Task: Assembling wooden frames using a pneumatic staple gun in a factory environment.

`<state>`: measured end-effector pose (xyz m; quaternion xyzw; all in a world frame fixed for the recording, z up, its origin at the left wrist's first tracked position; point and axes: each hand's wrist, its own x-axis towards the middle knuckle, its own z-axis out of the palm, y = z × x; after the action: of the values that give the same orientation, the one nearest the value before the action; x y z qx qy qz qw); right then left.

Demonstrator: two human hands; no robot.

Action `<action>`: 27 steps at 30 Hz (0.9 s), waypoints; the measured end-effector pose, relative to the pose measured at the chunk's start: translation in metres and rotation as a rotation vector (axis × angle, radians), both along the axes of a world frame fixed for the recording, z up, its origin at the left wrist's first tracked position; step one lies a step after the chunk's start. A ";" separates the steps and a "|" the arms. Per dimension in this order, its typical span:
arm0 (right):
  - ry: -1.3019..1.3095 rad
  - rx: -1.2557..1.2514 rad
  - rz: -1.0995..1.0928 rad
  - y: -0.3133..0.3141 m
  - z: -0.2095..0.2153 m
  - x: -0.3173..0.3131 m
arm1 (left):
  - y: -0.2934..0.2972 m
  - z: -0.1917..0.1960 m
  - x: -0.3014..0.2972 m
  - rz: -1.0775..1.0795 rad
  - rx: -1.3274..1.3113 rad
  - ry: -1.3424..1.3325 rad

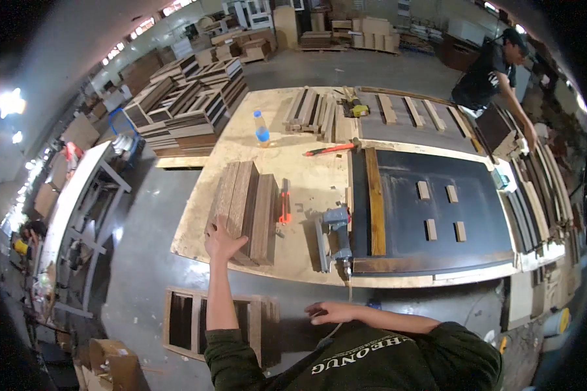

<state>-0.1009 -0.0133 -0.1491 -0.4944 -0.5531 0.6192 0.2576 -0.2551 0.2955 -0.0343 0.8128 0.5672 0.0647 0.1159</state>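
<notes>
My left hand [225, 242] rests with spread fingers on the near end of a stack of brown wood-grain boards [237, 195]. Another short stack of boards [263, 221] stands right beside it. My right hand [329, 313] hovers in front of my body, off the table's near edge, with its fingers apart and nothing in them. Farther in on the table lies a grey-blue nail gun [336, 236], its hose running toward me. Between the boards and the nail gun is an orange cutter knife [285, 207]. A hammer with an orange handle [331, 150] lies beyond.
A dark panel [437, 176] with small wood blocks covers the table's right half. Behind are wood strips [310, 112], a yellow-green tool [355, 107] and a blue-capped bottle [261, 129]. Another person [492, 75] works at far right. A wooden frame [188, 322] sits below the near edge.
</notes>
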 end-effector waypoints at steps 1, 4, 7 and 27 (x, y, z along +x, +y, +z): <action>0.013 0.023 0.014 -0.013 -0.004 0.015 | -0.001 0.005 0.005 0.020 -0.055 0.018; 0.182 0.006 -0.079 -0.042 -0.003 0.065 | -0.005 0.011 0.009 0.098 -0.032 0.070; 0.445 -0.051 -0.145 -0.066 -0.001 0.107 | -0.015 0.029 0.018 0.132 0.113 0.171; 0.649 -0.299 -1.368 -0.179 0.058 0.179 | -0.374 -0.079 0.218 -0.354 -1.506 -1.132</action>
<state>0.0776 -0.1921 -0.0908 -0.5495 0.0683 0.5044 0.6626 -0.0370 -0.0785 -0.1135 0.4470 0.1886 0.0477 0.8731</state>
